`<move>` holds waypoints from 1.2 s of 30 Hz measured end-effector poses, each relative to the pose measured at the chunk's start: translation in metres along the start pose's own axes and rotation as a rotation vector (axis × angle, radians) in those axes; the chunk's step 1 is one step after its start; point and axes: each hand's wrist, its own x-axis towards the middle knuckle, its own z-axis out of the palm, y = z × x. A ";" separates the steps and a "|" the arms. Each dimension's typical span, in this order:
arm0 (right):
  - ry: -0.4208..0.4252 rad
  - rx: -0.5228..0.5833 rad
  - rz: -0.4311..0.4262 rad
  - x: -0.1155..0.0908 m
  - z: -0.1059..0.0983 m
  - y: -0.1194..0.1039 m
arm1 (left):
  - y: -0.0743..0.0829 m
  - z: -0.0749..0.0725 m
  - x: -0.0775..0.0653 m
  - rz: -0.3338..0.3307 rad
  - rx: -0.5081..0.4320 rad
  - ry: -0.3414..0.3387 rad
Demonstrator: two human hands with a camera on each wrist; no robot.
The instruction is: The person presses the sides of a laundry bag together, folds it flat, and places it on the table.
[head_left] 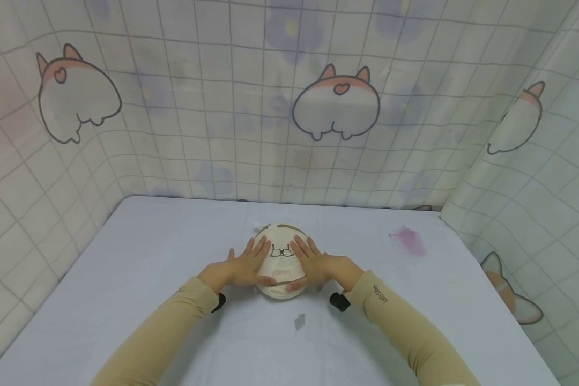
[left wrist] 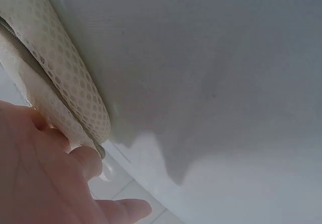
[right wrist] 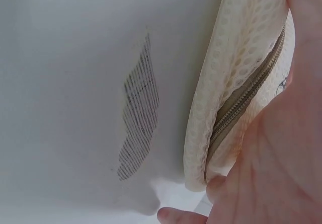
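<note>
On the white table lies a round, cream mesh laundry bag (head_left: 281,271) with a small drawing of glasses on its top. My left hand (head_left: 246,268) rests on the bag's left side, fingers spread and mostly straight. From the right, my right hand (head_left: 318,266) lies on the opposite side in the same way. Both thumbs reach toward the bag's near part. The right wrist view shows a zipper (right wrist: 246,100) along the bag's edge beside the palm. In the left wrist view the mesh side (left wrist: 75,78) stands puffed up next to the fingers. What is inside is hidden.
The white tabletop (head_left: 173,236) extends around the bag. A pink stain (head_left: 407,240) marks its right side, and a grey patch (head_left: 299,321) lies nearer me. Checked curtains (head_left: 212,107) with cartoon animals hang behind and at both sides.
</note>
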 end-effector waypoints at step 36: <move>0.064 -0.045 0.059 -0.002 0.008 -0.009 | 0.012 0.009 0.004 -0.069 0.157 0.012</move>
